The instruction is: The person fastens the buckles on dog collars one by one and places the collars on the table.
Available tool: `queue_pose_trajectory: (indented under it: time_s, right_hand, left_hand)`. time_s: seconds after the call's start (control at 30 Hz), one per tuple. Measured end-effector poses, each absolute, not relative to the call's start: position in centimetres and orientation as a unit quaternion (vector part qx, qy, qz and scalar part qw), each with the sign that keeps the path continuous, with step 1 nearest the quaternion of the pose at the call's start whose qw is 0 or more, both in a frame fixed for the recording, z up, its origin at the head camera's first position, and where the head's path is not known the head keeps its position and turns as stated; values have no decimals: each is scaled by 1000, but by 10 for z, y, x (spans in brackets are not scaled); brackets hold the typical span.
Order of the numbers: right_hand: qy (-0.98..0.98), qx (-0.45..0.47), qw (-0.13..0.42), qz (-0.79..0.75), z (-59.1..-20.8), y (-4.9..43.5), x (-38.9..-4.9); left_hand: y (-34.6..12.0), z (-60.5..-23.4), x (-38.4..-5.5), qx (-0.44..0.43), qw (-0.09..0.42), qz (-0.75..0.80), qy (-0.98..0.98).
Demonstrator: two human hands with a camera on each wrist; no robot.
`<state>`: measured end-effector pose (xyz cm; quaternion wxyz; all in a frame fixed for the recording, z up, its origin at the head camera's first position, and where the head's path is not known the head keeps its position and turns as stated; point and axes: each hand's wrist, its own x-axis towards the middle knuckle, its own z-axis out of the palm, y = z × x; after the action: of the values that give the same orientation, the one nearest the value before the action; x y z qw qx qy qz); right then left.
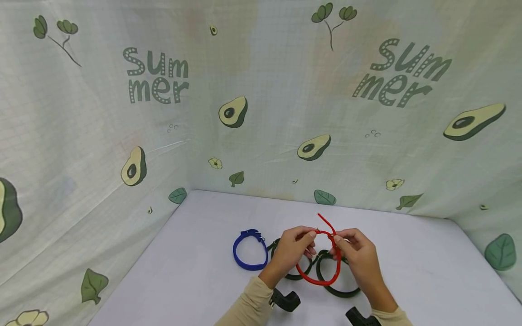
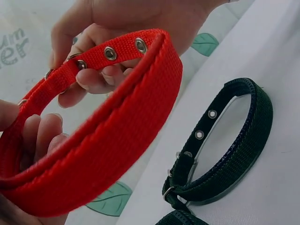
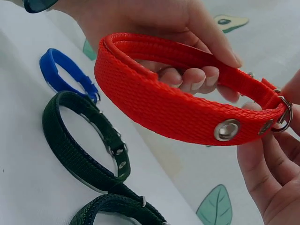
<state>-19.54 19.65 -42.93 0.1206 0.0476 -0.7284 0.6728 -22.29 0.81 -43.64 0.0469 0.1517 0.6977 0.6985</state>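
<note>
A red collar (image 1: 338, 267) with metal eyelets is held up in a loop between my two hands, its loose strap end sticking upward. On its left side the left hand (image 1: 294, 249) pinches the band. The right hand (image 1: 360, 253) grips the other side near the metal fittings. A metal ring and eyelets show on the red collar (image 3: 187, 115) in the right wrist view, close to the right hand's fingers (image 3: 253, 168). In the left wrist view, the right hand's fingertips sit against the eyelet part of the red collar (image 2: 117, 154).
Two dark green collars (image 1: 342, 294) lie on the white table (image 1: 204, 217) below and behind the red one. To their left is a blue buckled collar (image 1: 240, 262). A printed cloth (image 1: 269, 81) hangs behind the table.
</note>
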Motion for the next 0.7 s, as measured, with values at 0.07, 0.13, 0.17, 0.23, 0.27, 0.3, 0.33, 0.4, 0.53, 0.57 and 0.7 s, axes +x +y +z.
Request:
queue_pose_trajectory:
  time_s: [0.07,0.13,0.17,0.23,0.27,0.3,0.33,0.4,0.53,0.57,0.7]
  right_hand:
    - [-732,51,118,669,-429,196,-195]
    - [-737,52,118,664,-429,196,-195]
    - [-739,52,118,662,-429,196,-195]
    - [-743,48,122,656,-430,195,-195]
    - [-745,47,125,653,-431,195,-195]
    - [-747,46,128,651,-431,195,-194]
    - [-749,44,129,649,-431,194,-194]
    - [-751,44,136,644,-431,194,-194]
    - [-761,69,155,627,-431,192,-192]
    - [-764,78,161,621,-431,191,-192]
    - [-768,113,175,605,-432,190,-190]
  left_hand:
    - [8,-436,-223,153,47,696,700]
    - [8,-436,-222,156,47,694,701]
    - [8,-436,-222,157,48,694,701]
    - [9,-436,-221,160,50,692,702]
    - [10,-436,-220,162,51,690,704]
    - [10,-436,-220,162,51,688,706]
    - [11,-436,-219,162,51,683,710]
    - [13,-436,-219,162,51,674,719]
    - [14,-436,-218,159,44,651,740]
    - [14,-436,-218,158,41,646,746]
    - [14,-437,-217,155,28,624,765]
